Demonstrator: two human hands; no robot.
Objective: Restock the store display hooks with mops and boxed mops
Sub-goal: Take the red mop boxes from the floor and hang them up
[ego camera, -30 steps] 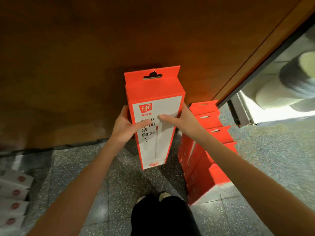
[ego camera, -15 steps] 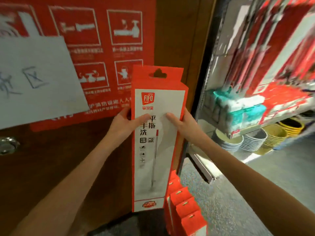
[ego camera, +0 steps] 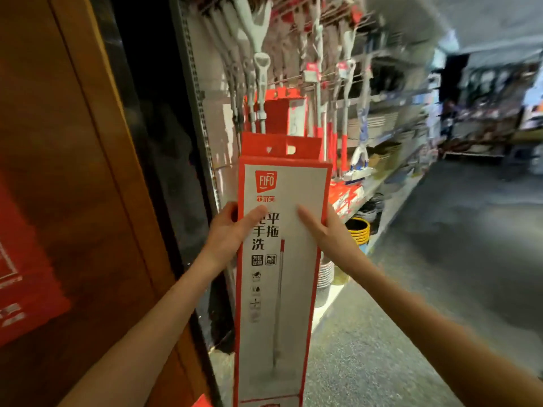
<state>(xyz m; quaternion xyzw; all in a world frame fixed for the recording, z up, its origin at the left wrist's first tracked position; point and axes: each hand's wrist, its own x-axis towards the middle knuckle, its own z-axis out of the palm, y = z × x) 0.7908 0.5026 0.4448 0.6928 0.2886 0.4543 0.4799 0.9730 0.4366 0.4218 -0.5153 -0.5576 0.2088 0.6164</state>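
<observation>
Boxed mop held upright
My left hand (ego camera: 227,230) and right hand (ego camera: 324,230) grip the tall red-and-white box (ego camera: 279,289).

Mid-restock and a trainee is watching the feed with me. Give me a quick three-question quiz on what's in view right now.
1. True or false: the boxed mop rests on the floor.
2. Which hands grip the box? A: left only. B: right only. C: both.
3. Fill in: the box's hang tab points ____.

Key:
1. False. It is held upright in front of the display.
2. C. The left hand and right hand hold its two sides.
3. Up.
</observation>
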